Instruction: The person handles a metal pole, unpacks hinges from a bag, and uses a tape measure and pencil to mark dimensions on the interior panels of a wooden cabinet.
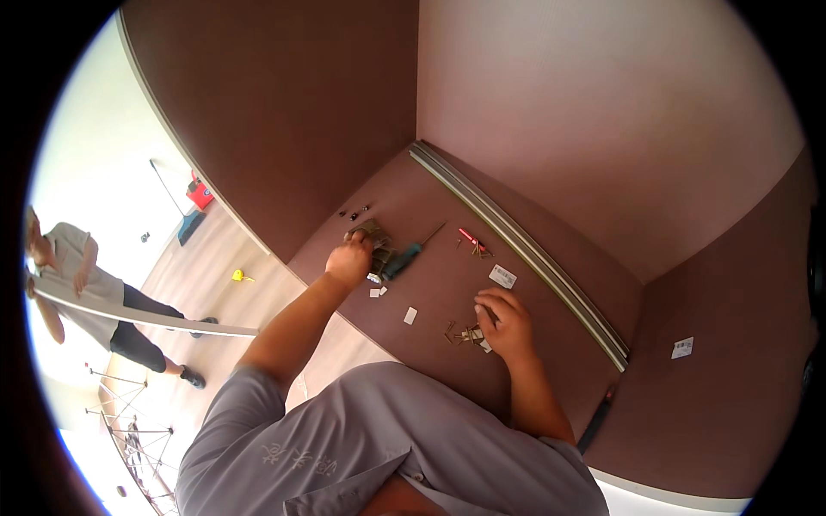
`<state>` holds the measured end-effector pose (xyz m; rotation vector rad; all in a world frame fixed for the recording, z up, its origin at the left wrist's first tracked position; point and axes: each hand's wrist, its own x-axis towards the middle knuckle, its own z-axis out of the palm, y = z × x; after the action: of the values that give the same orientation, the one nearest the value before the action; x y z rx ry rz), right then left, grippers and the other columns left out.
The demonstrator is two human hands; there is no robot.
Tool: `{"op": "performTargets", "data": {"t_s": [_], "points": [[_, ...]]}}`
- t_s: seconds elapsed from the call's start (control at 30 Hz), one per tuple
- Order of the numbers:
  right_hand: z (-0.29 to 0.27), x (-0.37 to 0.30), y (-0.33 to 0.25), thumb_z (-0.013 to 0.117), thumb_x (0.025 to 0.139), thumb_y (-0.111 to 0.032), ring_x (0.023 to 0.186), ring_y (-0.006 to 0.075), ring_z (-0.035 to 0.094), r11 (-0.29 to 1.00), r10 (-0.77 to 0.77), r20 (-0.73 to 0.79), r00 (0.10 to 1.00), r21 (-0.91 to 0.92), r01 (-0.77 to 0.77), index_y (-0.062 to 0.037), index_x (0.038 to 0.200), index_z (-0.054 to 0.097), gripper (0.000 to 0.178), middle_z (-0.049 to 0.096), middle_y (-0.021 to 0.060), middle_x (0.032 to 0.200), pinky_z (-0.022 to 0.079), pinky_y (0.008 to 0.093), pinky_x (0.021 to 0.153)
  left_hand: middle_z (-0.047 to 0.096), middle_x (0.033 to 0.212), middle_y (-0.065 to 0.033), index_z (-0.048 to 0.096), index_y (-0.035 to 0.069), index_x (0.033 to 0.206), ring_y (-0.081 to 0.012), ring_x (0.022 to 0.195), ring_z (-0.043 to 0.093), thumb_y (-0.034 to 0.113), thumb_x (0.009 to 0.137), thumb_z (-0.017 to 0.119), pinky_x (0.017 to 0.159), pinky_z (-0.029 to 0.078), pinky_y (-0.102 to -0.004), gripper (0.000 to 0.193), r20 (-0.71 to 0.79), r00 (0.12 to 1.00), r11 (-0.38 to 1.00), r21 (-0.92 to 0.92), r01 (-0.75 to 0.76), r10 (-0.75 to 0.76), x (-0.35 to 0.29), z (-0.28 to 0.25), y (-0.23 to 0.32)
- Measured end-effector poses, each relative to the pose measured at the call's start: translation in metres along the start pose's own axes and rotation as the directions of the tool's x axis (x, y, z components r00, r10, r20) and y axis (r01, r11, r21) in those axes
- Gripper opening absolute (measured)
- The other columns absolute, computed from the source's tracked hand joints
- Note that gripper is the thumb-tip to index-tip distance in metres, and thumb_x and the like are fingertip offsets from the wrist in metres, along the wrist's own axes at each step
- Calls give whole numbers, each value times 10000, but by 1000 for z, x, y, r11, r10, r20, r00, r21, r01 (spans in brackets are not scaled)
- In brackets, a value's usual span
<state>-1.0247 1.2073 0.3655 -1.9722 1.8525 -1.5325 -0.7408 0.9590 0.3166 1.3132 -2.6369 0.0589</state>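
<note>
My left hand point(349, 261) reaches across the brown panel, its fingers closed on a small crinkled plastic bag point(370, 230) whose contents I cannot make out. Right beside it lies a screwdriver point(404, 261) with a dark green handle, its shaft pointing away. My right hand point(508, 325) hovers by a loose pile of screws point(467, 335), thumb and bent fingers apart with nothing visible between them. Beyond that hand is a white label point(502, 276). A red marker-like piece point(467, 234) rests farther back among a few more screws point(482, 250).
Long metal rails point(525, 245) cross the panel's far side. Tall brown boards point(284, 112) rise around it. Small white pieces point(410, 316) and dark fittings point(354, 214) lie about. A dark knife-like tool point(598, 420) sits at right. Leftward, another person point(95, 275) holds a long white strip point(155, 317).
</note>
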Motion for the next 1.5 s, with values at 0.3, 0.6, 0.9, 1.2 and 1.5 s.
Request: {"op": "performTargets", "data": {"t_s": [0.3, 0.6, 0.9, 1.2, 1.5], "points": [[40, 61, -39, 780, 837, -68, 964, 279, 709, 971, -186, 33, 982, 160, 178, -39, 1015, 744, 184, 720, 94, 1093, 579, 371, 837, 618, 1136, -167, 622, 43, 983, -356, 1016, 653, 66, 864, 667, 825, 561, -448, 129, -251, 967, 881, -450, -145, 31, -33, -114, 36], [76, 65, -56, 683, 988, -189, 810, 208, 705, 838, 71, 308, 949, 497, -224, 10, 1047, 704, 209, 726, 122, 895, 554, 338, 736, 644, 1041, -159, 614, 2, 1003, -301, 894, 658, 9, 874, 696, 747, 537, -377, 153, -100, 988, 653, -742, -153, 118, -70, -144, 70], [68, 60, -56, 711, 956, -139, 798, 145, 674, 805, 80, 391, 917, 517, -291, 3, 989, 710, 146, 713, 109, 871, 541, 321, 705, 675, 883, -120, 681, 51, 916, -310, 782, 672, 108, 890, 743, 694, 541, -409, 88, -89, 979, 661, -726, -190, 184, -68, -139, 74], [66, 54, -49, 741, 948, -169, 694, 70, 591, 841, 231, 375, 898, 387, -379, -18, 901, 699, 164, 678, 32, 758, 490, 260, 631, 628, 857, -73, 651, 73, 866, -265, 708, 616, 41, 713, 741, 613, 525, -402, 180, -436, 761, 771, -204, -603, 480, -62, -132, 98], [53, 64, -1, 703, 988, -224, 530, 87, 510, 273, 654, 292, 698, 769, -577, -73, 887, 627, 197, 563, -17, 670, 411, 256, 485, 623, 882, -79, 610, 57, 932, -242, 774, 611, 28, 905, 697, 686, 530, -358, 96, -408, 890, 595, -670, -444, 204, -92, -107, 96]]}}
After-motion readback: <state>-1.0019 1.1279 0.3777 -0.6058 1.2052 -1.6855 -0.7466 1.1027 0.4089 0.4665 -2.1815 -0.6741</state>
